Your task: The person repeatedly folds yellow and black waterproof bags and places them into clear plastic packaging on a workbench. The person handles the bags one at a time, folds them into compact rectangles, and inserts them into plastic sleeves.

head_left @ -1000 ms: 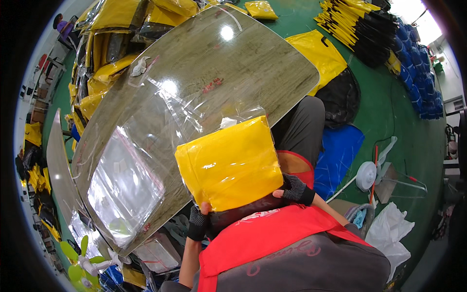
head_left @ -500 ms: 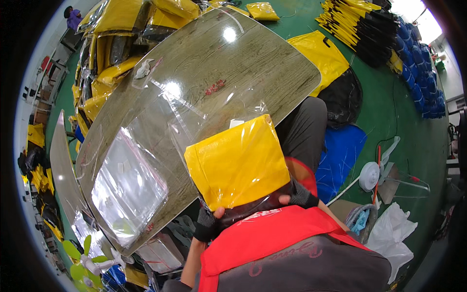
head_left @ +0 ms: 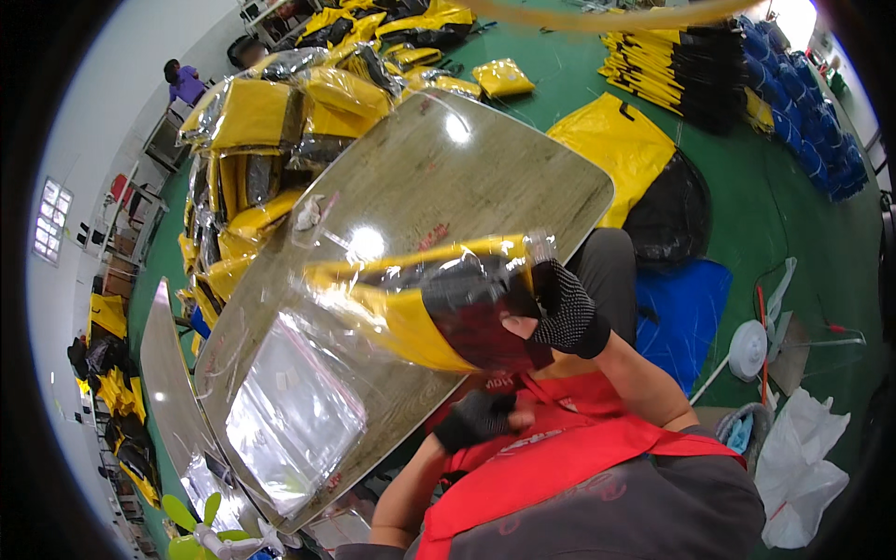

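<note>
**Bagged yellow-and-black item held over the worktable**

I see the yellow-and-black folded item [head_left: 439,313], wrapped in a clear plastic bag, held tilted in the air above the near right part of the wooden table [head_left: 439,177]. My right hand [head_left: 560,308], in a black dotted fingerless glove, is closed on the item's right end; the wrist is bent back and the forearm rises from the lower edge toward the table. My left hand [head_left: 481,420], gloved alike, sits lower, just off the table's near edge and below the item, its fingers curled; I cannot tell whether it grips anything. A stack of empty clear bags [head_left: 294,425] lies on the table's near left end. Beyond the table's far left edge stands a heap of bagged yellow items [head_left: 271,121]. To the table's right, on the green floor [head_left: 775,224], lie a yellow-and-black bag [head_left: 635,149] and a blue sheet [head_left: 686,313].
</note>
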A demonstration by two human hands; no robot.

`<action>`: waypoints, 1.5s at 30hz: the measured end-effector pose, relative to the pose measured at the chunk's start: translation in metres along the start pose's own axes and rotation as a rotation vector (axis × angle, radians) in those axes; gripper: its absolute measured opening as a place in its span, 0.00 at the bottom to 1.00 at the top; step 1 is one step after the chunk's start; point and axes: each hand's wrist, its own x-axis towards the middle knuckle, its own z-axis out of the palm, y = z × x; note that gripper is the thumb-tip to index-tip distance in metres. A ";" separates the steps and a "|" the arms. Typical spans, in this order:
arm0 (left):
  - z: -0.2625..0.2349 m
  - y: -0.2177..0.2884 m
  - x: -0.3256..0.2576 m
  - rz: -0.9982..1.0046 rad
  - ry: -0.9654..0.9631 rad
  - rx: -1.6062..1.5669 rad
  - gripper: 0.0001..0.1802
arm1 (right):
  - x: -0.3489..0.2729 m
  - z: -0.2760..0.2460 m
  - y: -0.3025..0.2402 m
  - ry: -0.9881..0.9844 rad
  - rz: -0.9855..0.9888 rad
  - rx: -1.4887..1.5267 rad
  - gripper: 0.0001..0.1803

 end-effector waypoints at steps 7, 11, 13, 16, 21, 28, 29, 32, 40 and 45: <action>-0.142 0.150 -0.051 0.613 0.923 0.998 0.35 | 0.020 -0.006 0.008 -0.179 -0.383 -0.111 0.44; -0.168 0.144 -0.036 0.578 0.760 0.562 0.33 | 0.015 -0.023 0.005 0.070 -0.355 -0.137 0.60; -0.176 0.129 -0.050 0.608 0.879 0.072 0.36 | 0.000 -0.040 0.017 0.158 -0.229 0.353 0.48; -0.166 0.122 -0.038 0.721 0.899 -0.274 0.46 | 0.007 -0.044 0.018 0.236 0.012 0.729 0.30; -0.167 0.089 -0.022 0.836 0.814 -0.442 0.49 | 0.046 -0.040 -0.031 0.371 0.014 0.722 0.20; -0.162 0.102 -0.037 0.586 1.209 -0.389 0.32 | 0.062 -0.029 -0.052 0.508 -0.292 0.056 0.17; -0.174 0.105 -0.041 0.593 1.250 -0.241 0.32 | 0.076 -0.031 -0.051 0.505 -0.416 0.107 0.16; -0.195 0.117 -0.060 0.702 1.340 -0.238 0.31 | 0.093 -0.031 -0.092 0.415 -0.329 0.092 0.14; -0.210 0.155 -0.078 0.817 1.475 -0.385 0.33 | 0.110 -0.041 -0.150 0.436 -0.620 -0.142 0.15; -0.202 0.124 -0.206 1.010 1.254 -0.390 0.23 | 0.085 -0.046 -0.149 0.325 -0.778 -0.019 0.13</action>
